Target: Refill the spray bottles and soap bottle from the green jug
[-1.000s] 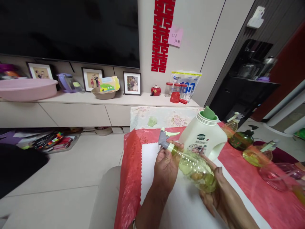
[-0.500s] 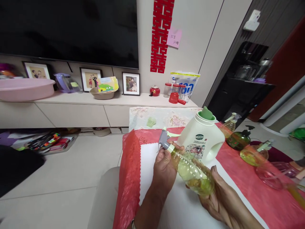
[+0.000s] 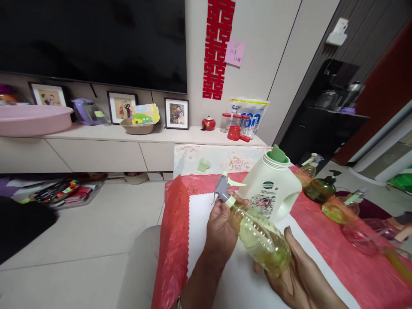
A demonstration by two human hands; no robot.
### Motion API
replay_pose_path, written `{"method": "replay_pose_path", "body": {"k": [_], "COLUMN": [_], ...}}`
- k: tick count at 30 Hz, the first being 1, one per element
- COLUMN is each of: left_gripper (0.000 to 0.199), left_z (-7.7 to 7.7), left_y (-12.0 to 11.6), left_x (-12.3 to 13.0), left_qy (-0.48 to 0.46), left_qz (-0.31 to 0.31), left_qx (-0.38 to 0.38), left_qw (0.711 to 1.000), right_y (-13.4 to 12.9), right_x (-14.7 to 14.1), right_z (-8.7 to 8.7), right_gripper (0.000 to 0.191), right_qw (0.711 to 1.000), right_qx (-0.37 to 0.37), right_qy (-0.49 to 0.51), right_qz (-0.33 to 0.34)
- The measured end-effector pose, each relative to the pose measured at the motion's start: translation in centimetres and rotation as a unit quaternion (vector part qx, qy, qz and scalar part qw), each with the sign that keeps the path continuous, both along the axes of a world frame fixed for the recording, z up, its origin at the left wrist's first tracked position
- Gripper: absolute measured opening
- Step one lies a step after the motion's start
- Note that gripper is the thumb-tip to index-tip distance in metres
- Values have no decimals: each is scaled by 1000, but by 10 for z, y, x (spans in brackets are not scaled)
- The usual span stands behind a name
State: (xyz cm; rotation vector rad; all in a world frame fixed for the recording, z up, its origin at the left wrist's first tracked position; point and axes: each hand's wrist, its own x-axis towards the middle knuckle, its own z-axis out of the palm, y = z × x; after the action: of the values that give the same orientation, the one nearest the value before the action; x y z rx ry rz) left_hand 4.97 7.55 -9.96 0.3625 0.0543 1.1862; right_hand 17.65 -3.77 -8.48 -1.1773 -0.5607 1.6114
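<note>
A clear spray bottle with yellowish liquid and a grey-and-pale-green trigger head lies tilted across both hands above the white sheet. My left hand is wrapped round its neck, just below the trigger head. Around the base end, my right hand cups the bottle, thumb on one side and fingers beneath; the liquid partly blurs those fingers. Right behind stands a large pale-green jug labelled SoikGarden or similar, with its mouth uncapped and a green spout inside. A small pale-green piece rests on the flowered cloth.
Pump and spray bottles line the right side, among them a dark green pump bottle and a yellow-liquid bottle. Red plastic borders the white sheet. A low cabinet behind holds frames, jars and a pink basin.
The spray bottle has shifted slightly, its base end a little lower, with the right hand moving along with it. Both hands keep their hold. The view has moved slightly.
</note>
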Motion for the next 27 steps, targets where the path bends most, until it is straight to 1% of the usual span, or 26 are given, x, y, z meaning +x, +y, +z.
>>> {"method": "replay_pose_path", "body": {"k": [1,2,3,4,5,6,7,8,9,10,11,12,13,14,16,18,20,22,24,26,27], "left_gripper": [26,26,26,26,26,27,27,28,30,31,31,32,32,32,32,31,28,27,29,30,30], "left_z": [0,0,0,0,1,1,2,3,4,5,5,6,6,7,10,16,27,42,59,73,77], "left_y": [1,1,3,4,5,5,6,7,7,7,8,8,8,8,9,9,10,12,16,23,29], "left_x": [1,2,3,3,3,2,1,-1,-3,-5,-6,-8,-9,-9,-11,-14,-22,-33,-46,-56,-60], "left_qy": [0,0,0,1,4,8,12,16,21,25,31,36,41,46,54,56,62,90,143,198,219], "left_qz": [6,15,27,37,43,46,44,40,37,37,40,44,48,51,55,67,98,148,214,279,303], "left_qx": [-13,-27,-39,-49,-54,-54,-51,-46,-38,-27,-14,-3,6,12,15,14,20,35,66,99,116], "left_qw": [1000,1000,999,998,998,997,998,998,998,999,999,998,998,998,997,996,993,984,964,935,920], "right_y": [-1,-3,-4,-5,-6,-7,-8,-8,-8,-8,-7,-7,-6,-5,-4,-6,-10,-17,-26,-35,-39], "right_x": [-2,-4,-6,-8,-9,-9,-10,-11,-12,-14,-17,-19,-22,-24,-26,-23,-12,9,37,68,83], "right_z": [2,2,1,-1,-4,-7,-9,-9,-8,-6,-4,-1,1,2,0,-7,-17,-26,-33,-37,-39], "right_gripper": [91,90,88,84,79,73,68,67,71,79,87,94,100,104,104,100,85,64,54,57,60], "right_qw": [998,989,963,915,853,801,780,798,848,904,947,971,982,985,986,982,974,961,942,922,914], "right_qx": [31,73,123,179,228,260,273,267,249,220,187,164,153,150,149,153,155,155,155,138,119], "right_qy": [-40,-115,-221,-342,-449,-522,-548,-526,-456,-357,-254,-167,-107,-75,-70,-104,-159,-224,-295,-353,-369], "right_qz": [-21,-52,-89,-120,-133,-134,-130,-122,-107,-86,-66,-47,-35,-31,-35,-30,-34,-46,-40,-79,-118]}}
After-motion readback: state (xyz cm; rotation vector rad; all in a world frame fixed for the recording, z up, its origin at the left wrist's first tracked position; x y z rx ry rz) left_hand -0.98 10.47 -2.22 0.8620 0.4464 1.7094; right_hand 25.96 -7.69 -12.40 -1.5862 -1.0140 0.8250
